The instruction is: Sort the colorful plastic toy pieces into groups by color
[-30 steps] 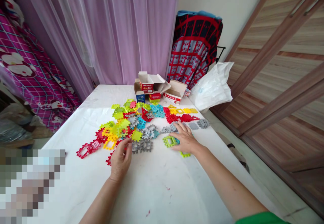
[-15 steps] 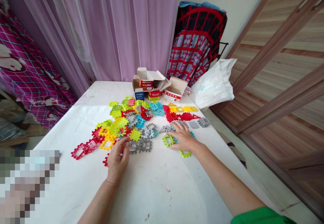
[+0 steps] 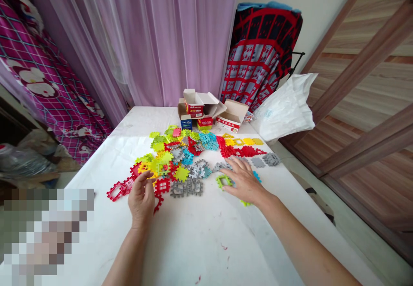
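My right hand is spread low over the right side of the table, palm down. Beside its thumb lies a lime green notched frame piece, and another green piece shows under the wrist. Bits of blue and grey pieces peek out around the fingers. My left hand is at the near left edge of the pile of plastic interlocking pieces, its fingers loosely bent and apart with nothing visible in them. A red window piece and two dark grey pieces lie just right of it.
Opened small cardboard boxes stand at the back. Sorted rows of yellow, red and grey pieces lie at the right. A white plastic bag stands by the right edge. A blurred-out patch covers the lower left.
My left hand has shifted left, away from the dark grey pieces, uncovering the red window piece. My right hand stays over the green pieces. The view has turned slightly left.
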`<state>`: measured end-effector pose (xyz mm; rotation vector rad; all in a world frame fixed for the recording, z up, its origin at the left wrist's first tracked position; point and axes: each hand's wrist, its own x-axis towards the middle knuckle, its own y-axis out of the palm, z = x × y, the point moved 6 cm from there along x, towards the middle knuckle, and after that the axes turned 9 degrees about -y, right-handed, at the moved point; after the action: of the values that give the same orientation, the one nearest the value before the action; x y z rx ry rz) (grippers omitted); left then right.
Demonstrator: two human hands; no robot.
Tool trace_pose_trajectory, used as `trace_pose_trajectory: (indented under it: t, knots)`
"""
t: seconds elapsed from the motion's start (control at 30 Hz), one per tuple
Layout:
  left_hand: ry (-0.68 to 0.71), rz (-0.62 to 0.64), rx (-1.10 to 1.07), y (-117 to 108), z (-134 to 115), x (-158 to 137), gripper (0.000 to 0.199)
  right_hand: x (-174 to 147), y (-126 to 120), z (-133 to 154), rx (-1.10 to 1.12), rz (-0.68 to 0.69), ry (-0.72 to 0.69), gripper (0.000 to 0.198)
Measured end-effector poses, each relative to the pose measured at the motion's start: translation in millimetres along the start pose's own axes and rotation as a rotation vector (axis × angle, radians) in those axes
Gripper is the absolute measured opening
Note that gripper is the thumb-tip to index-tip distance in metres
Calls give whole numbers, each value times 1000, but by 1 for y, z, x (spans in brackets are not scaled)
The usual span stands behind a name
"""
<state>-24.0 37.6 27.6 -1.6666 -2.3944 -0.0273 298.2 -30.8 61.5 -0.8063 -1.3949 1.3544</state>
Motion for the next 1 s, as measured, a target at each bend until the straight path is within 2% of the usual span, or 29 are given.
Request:
trace_pose_trajectory:
  t: [0.1, 0.17, 0.3, 0.43, 0.6, 0.83, 0.93, 1.0]
  knots:
    - [-90, -111, -72, -13, 0, 11, 26, 8, 5, 26, 74, -32, -53, 29]
    - [-138, -142, -103, -16, 3, 14, 26, 20, 12, 46, 129, -44, -81, 22]
    - [-195, -113, -127, -13, 13, 17, 27, 53, 26, 80, 192, -84, -73, 17]
    - [-202, -95, -122, -10, 19, 17, 28, 82, 34, 101, 152, -78, 5, 26]
    - [-227, -91, -137, -7, 20, 17, 27, 100, 42, 115, 57, -15, 72, 33]
    - [-183, -69, -140, -4, 17, 17, 26, 107, 45, 119, 34, -14, 64, 17]
    - [-135, -61, -104, -5, 13, 16, 26, 101, 39, 113, 150, -119, 89, 20]
    - [-90, -29, -46, -4, 9, 13, 27, 91, 38, 104, 357, -203, 185, 21]
